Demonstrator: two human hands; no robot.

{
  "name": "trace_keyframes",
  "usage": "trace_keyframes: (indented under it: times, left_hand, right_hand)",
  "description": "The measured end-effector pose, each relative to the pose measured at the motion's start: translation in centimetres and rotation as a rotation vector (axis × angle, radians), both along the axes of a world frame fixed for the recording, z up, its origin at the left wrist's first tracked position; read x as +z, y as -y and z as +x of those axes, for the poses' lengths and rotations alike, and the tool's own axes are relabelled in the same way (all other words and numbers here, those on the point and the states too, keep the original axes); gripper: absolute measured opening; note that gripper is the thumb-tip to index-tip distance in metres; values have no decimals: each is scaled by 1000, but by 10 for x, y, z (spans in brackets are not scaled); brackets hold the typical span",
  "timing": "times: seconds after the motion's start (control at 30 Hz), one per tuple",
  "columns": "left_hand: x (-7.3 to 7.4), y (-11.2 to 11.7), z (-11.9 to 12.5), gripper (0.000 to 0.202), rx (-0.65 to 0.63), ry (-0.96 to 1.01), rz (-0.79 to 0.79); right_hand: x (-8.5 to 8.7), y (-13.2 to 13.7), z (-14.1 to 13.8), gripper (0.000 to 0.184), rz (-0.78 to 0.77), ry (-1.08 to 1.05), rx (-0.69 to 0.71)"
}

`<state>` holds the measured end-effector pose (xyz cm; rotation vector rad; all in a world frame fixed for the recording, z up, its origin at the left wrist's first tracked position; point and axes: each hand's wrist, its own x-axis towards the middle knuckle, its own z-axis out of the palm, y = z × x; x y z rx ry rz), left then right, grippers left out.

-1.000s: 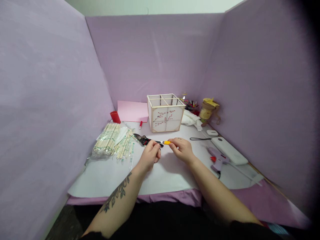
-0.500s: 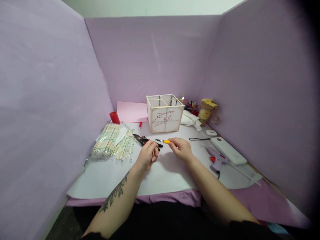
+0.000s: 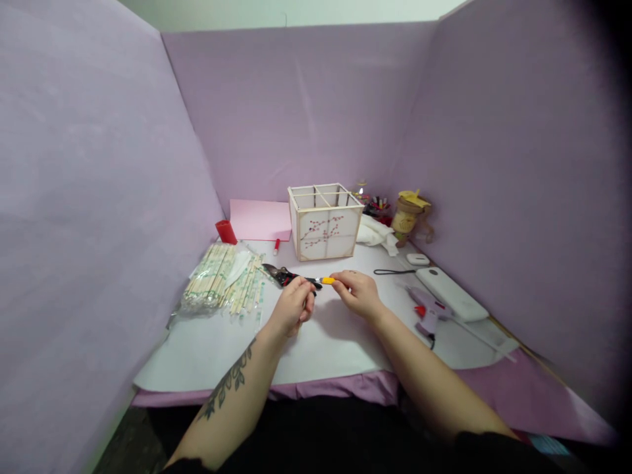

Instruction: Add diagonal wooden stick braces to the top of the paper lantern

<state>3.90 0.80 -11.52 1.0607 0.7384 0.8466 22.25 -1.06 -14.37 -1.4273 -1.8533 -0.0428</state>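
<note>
My right hand (image 3: 359,293) is closed in a pinch on a small craft knife (image 3: 328,281) with a yellow handle. Its blade points left, toward the fingertips of my left hand (image 3: 293,306). That hand is closed around a thin wooden stick, mostly hidden by the fingers; a pale tip shows just below the fist. Behind the left hand, black pruning shears (image 3: 280,274) with red details lie on the white table cover. Farther back stands a box-shaped lantern frame (image 3: 326,230) with white panels, thin wooden edges and a painted blossom branch on its front.
To the left lie bundled wrapped chopsticks (image 3: 210,276), with a red holder (image 3: 226,232) and pink sheet (image 3: 259,219) behind. A small red-capped tube (image 3: 276,247) lies near the box. On the right are a glue gun (image 3: 430,309), white power bank (image 3: 451,294), white case (image 3: 417,259) and cup (image 3: 407,214).
The knife's blade has come closer to my left hand's fingertips, and less of it shows. Both hands stay almost in place; the view has shifted slightly.
</note>
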Motion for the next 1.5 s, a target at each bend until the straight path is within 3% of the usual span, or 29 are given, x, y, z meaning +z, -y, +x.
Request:
trace_keyframes:
  times: [0.23,0.43,0.53,1.1,1.37,1.5]
  left_hand:
    - [2,2,-2,31,-56,31,-23]
    - [1,-2,-2,33,-2,41,-22]
    - [0,-2,-2,32,-5,33,-23]
    - [0,-2,-2,26,-28,25,-28]
    - [6,5,-4,31,-97,53,-16]
    - [3,1,-4,32,-50,52,2]
  right_hand:
    - [-2,-9,20,33,20,-86,-235]
    - [1,0,6,31,15,-20,-32]
    - [2,1,0,31,14,-11,2]
    - [2,2,-1,32,-2,-5,-5]
    - [-1,-9,23,34,9,-107,-222]
    - [0,-3,15,32,9,-78,-81]
